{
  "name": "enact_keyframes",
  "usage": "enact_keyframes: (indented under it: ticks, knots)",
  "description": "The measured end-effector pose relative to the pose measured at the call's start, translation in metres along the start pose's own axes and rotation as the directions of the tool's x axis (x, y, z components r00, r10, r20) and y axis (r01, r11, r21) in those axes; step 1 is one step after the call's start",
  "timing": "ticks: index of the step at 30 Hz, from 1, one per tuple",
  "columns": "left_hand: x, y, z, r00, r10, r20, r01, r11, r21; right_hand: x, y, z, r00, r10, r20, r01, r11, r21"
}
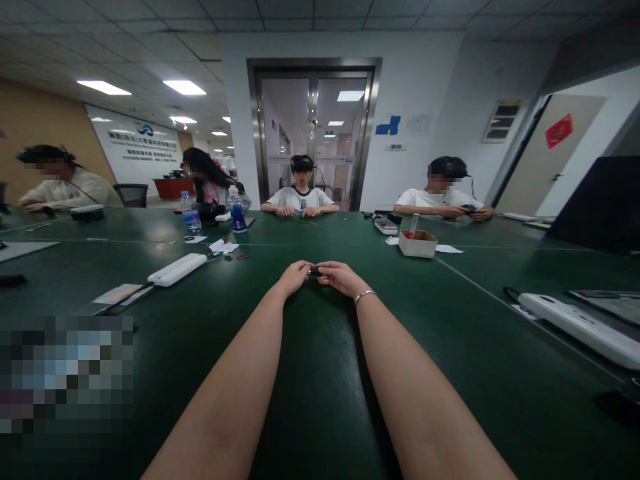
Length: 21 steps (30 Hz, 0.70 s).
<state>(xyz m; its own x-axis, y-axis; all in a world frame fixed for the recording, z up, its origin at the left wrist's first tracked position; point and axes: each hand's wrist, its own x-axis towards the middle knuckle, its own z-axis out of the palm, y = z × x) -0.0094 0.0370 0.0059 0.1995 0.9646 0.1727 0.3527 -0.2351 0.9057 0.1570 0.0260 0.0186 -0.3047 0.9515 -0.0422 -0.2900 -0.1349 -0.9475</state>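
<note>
Both my arms reach forward over the green tabletop [320, 347]. Between my fingertips is a small black object [314, 271], short and narrow, with a lighter spot at its left end; its kind is too small to make out. My left hand [294, 277] pinches it from the left. From the right, the fingers of my right hand [341, 277] close on its other end. A silver bracelet [365, 295] circles my right wrist. The fingers hide part of the object.
White power strips [177, 269] lie left and right [580, 327]. A small box [417, 244] stands ahead to the right. Two bottles [238, 212] and paper scraps [223, 247] are ahead to the left. Several people sit around the table, one [300, 193] directly opposite.
</note>
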Motion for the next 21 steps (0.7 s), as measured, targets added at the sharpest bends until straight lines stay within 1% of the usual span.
enact_keyframes:
  ticks: [3, 5, 12, 18, 21]
  knots:
    - [-0.0006, 0.0007, -0.0002, 1.0, -0.026, 0.005, 0.027, 0.998, -0.055, -0.0004, -0.0006, 0.0005, 1.0, -0.001, -0.001, 0.001, 1.0, 0.006]
    - [-0.0013, 0.0014, 0.0002, 1.0, -0.021, 0.01, 0.021, 0.997, -0.073, -0.001, -0.0013, 0.0009, 1.0, 0.002, -0.003, -0.002, 1.0, 0.007]
    - [0.0, 0.0005, 0.0012, 1.0, -0.022, -0.011, 0.022, 0.999, -0.029, -0.0027, -0.0021, 0.0015, 1.0, -0.002, -0.006, 0.002, 1.0, 0.002]
    - [-0.0028, 0.0054, 0.0003, 0.999, -0.036, 0.017, 0.038, 0.996, -0.078, -0.0016, -0.001, 0.0006, 1.0, -0.012, -0.004, 0.012, 1.0, -0.001]
    - [-0.0046, 0.0075, 0.0013, 0.998, -0.058, -0.013, 0.056, 0.993, -0.1, -0.0016, -0.0012, 0.001, 1.0, -0.012, -0.001, 0.012, 1.0, 0.002]
